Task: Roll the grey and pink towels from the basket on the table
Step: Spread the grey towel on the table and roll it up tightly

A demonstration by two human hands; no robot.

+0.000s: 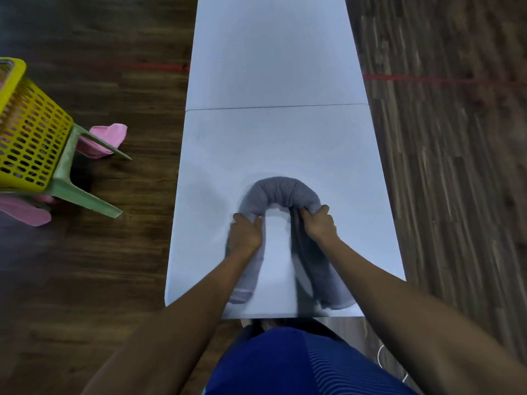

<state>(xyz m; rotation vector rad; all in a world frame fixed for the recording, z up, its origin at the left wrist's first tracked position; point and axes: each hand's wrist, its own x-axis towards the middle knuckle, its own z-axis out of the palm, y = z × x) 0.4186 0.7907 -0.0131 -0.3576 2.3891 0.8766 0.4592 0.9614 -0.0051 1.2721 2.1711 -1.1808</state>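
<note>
A grey towel (281, 191) lies on the white table (273, 67), bent into an arch, with both ends running back toward the near edge. My left hand (245, 233) grips its left limb. My right hand (318, 223) grips the right limb near the top of the arch. A yellow basket (28, 132) stands on a green stool (77, 178) at the left. Pink towels lie on the floor there: one (109, 135) behind the stool, another (24, 210) beneath it.
Dark wooden floor surrounds the table. A red tape line (413, 78) crosses the floor on both sides. A seam (273, 107) runs across the tabletop. A white cable (380, 357) lies on the floor at the lower right.
</note>
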